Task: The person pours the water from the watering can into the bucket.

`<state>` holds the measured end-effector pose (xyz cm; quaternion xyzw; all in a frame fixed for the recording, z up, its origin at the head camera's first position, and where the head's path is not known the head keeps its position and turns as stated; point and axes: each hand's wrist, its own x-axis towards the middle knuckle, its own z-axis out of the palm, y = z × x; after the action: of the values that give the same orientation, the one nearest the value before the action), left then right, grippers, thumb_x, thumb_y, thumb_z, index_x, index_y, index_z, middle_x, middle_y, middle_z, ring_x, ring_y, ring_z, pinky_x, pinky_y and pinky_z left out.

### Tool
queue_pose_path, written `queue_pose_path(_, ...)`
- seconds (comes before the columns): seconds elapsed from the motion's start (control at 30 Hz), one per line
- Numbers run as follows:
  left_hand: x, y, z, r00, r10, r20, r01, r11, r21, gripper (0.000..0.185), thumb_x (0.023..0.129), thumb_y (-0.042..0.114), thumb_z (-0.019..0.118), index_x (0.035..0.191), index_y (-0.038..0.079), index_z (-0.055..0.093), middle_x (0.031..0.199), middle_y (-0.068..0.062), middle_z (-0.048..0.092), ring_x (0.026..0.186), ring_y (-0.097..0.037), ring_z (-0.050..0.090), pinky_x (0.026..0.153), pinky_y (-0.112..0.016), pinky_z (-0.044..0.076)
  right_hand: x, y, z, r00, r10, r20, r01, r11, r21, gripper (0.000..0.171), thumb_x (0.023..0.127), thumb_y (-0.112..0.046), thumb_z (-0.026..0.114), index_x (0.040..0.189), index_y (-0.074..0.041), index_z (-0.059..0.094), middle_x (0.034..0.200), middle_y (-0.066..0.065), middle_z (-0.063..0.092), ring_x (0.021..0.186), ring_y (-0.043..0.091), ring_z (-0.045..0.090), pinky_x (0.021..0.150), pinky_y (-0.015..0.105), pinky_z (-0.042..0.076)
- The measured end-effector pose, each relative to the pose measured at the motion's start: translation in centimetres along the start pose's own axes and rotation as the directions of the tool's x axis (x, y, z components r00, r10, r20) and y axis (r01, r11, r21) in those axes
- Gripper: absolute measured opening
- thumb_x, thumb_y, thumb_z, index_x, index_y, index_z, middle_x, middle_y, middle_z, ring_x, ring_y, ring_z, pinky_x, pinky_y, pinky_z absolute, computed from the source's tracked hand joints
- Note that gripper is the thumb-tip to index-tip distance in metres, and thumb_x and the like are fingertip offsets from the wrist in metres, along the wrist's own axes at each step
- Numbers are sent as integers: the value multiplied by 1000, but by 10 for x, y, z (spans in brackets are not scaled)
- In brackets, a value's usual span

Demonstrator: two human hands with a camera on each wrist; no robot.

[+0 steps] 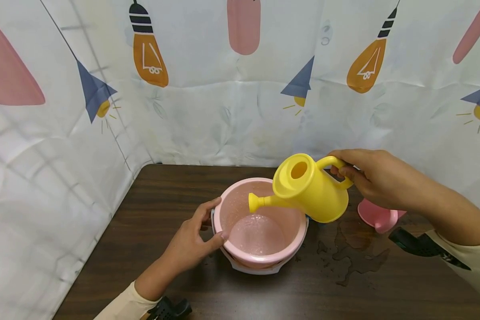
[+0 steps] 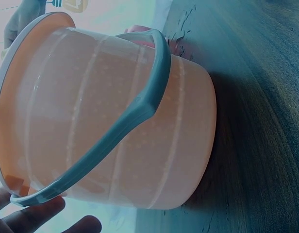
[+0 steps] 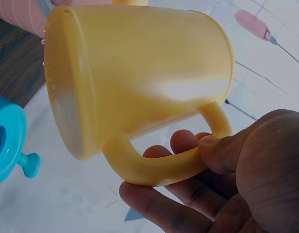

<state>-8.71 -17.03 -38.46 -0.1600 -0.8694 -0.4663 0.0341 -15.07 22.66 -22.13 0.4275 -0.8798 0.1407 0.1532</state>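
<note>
A pink bucket (image 1: 264, 209) stands on the dark wooden table (image 1: 164, 195), its pale handle (image 2: 140, 107) folded down against the side. Water with bubbles lies in its bottom. My left hand (image 1: 208, 222) holds the bucket's left rim, thumb on the rim and fingers round the side. My right hand (image 1: 344, 171) grips the loop handle (image 3: 164, 167) of a yellow watering can (image 1: 316, 191). The can hangs tilted to the left, and its spout (image 1: 256, 202) is over the bucket's opening. In the right wrist view the fingers (image 3: 188, 143) curl through the handle.
A pink plastic piece (image 1: 378, 215) lies on the table to the right of the can. A teal toy (image 3: 8, 141) sits below the can. Spilled water (image 1: 352, 253) spreads right of the bucket. Printed cloth walls (image 1: 224, 111) close off the back and left.
</note>
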Motion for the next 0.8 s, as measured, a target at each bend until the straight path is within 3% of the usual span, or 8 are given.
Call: queue_pose_path(0.8, 0, 0, 1, 1000, 6, -5, -6, 1000, -3, 74, 91, 32, 75, 155, 31, 38, 122, 1, 69, 106, -19, 66, 90, -57, 51, 0, 0, 0, 1000, 9, 8, -9, 1000, 1, 35, 92, 5, 69, 110, -24, 63, 88, -17, 53, 74, 3, 49, 63, 22, 41)
